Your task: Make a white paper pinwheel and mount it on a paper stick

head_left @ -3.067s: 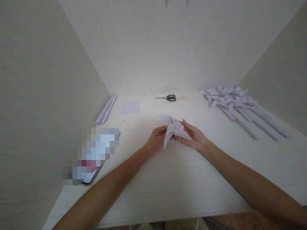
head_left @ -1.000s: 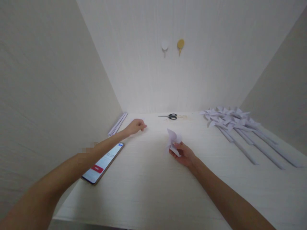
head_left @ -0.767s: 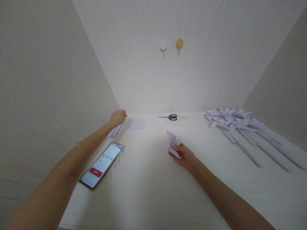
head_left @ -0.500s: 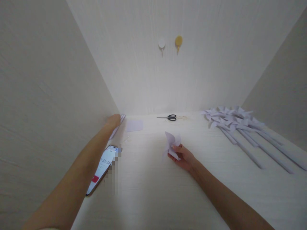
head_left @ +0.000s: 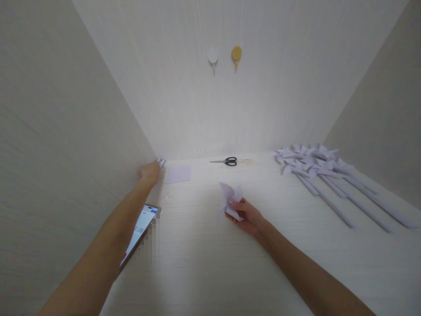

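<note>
1. Lilac-white paper pinwheel head point(head_left: 227, 193): we have it in our right hand point(head_left: 246, 214), over the middle of the white table point(head_left: 197, 272). We can't tell whether its lower blades touch the surface.
2. Right hand detail: closed on the paper. We see the thumb pressed near the pinwheel's centre, other fingers curled beneath. Blades flare up and to the left.
3. Our left hand point(head_left: 150, 172) is out at the far left, by the side wall, at the rolled paper sticks point(head_left: 162, 163). Only their far ends show past the knuckles. Fingers are hidden from us; can't tell how far they're open or whether they grip.
4. Just right of the left hand we have a square lilac sheet point(head_left: 178, 174), lying flat. Thin pale scraps point(head_left: 168, 194) sit nearer us.
5. Phone point(head_left: 142, 226) lies below that, partly covered by our left forearm; its display is only partly readable.
6. Black-handled scissors point(head_left: 230, 161) lie near the back wall, blades pointing left, thin tan bits point(head_left: 244, 161) just beside the handles.
7. Far right: we see a cluster of pinwheels on sticks point(head_left: 307, 160), heads overlapping, sticks angled toward us.
8. Back wall carries a white hook point(head_left: 213, 58) and a yellow hook point(head_left: 236, 53), side by side.
</note>
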Action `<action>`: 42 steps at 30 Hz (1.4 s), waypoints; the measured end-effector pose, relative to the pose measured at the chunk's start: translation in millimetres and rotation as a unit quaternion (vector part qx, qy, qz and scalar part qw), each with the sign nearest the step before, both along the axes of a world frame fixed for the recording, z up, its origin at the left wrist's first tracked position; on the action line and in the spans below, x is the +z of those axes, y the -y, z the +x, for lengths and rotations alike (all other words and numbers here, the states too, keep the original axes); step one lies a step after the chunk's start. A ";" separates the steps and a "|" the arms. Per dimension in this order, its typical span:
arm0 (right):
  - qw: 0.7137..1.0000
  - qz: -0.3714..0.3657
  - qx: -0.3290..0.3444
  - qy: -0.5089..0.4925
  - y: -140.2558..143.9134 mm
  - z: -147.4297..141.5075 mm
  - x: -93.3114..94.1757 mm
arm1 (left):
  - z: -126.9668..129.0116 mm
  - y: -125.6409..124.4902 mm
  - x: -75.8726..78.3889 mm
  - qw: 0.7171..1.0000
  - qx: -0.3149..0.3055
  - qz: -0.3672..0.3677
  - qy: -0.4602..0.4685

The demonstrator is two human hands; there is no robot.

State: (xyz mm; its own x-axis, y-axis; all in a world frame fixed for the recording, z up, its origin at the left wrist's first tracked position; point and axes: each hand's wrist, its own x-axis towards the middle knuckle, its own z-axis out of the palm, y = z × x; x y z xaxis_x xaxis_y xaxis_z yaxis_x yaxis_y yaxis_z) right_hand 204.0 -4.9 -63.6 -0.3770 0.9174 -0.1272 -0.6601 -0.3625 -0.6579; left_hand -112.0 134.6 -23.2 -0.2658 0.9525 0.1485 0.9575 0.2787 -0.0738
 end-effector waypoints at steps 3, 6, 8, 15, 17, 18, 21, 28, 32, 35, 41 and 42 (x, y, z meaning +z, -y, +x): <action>0.999 -0.032 0.005 -0.006 0.0 0.8 -1.4 | 5.2 5.6 7.4 0.999 -0.005 0.034 0.033; 0.998 -0.062 0.001 -0.015 0.6 1.0 -1.7 | 15.6 7.9 23.7 0.994 -0.012 0.051 0.099; 0.997 -0.076 -0.008 -0.023 0.3 1.4 -1.8 | 27.4 8.9 37.3 0.984 -0.014 0.050 0.169; 0.990 -0.090 -0.074 -0.076 -4.2 9.4 -2.1 | 98.3 44.4 55.1 0.835 -0.101 -0.072 0.536; 0.989 -0.089 -0.080 -0.086 -3.0 11.4 -0.7 | 119.0 64.6 47.7 0.778 -0.120 -0.095 0.610; 0.989 -0.087 -0.081 -0.090 -1.9 12.0 0.1 | 128.0 75.4 42.7 0.696 -0.110 -0.123 0.699; 0.988 -0.081 -0.085 -0.100 1.3 13.2 2.2 | 148.1 106.9 24.9 0.538 -0.078 -0.191 0.817; 0.986 -0.061 -0.112 -0.110 -0.6 22.6 5.1 | 159.0 146.5 -14.2 0.463 -0.028 -0.228 0.856; 0.984 -0.054 -0.135 -0.104 -1.2 29.8 9.6 | 153.4 147.5 -26.4 0.438 -0.039 -0.218 0.871; 0.981 -0.045 -0.163 -0.096 -3.0 40.9 16.4 | 149.3 147.2 -30.8 0.424 -0.067 -0.197 0.881; 0.953 -0.026 -0.286 -0.092 -16.6 75.0 19.4 | 146.0 150.2 -32.4 0.488 -0.144 -0.182 0.841; 0.949 -0.030 -0.301 -0.089 -19.0 78.0 17.1 | 146.7 150.1 -31.2 0.509 -0.152 -0.184 0.827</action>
State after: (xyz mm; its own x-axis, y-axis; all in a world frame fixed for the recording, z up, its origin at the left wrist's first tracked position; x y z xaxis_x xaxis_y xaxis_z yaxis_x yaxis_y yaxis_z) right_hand 282.0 14.0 -46.5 0.1926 0.9664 -0.1700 -0.8579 0.0817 -0.5073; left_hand 34.7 -15.5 -54.5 0.4314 0.8692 -0.2416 -0.2108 0.3575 0.9098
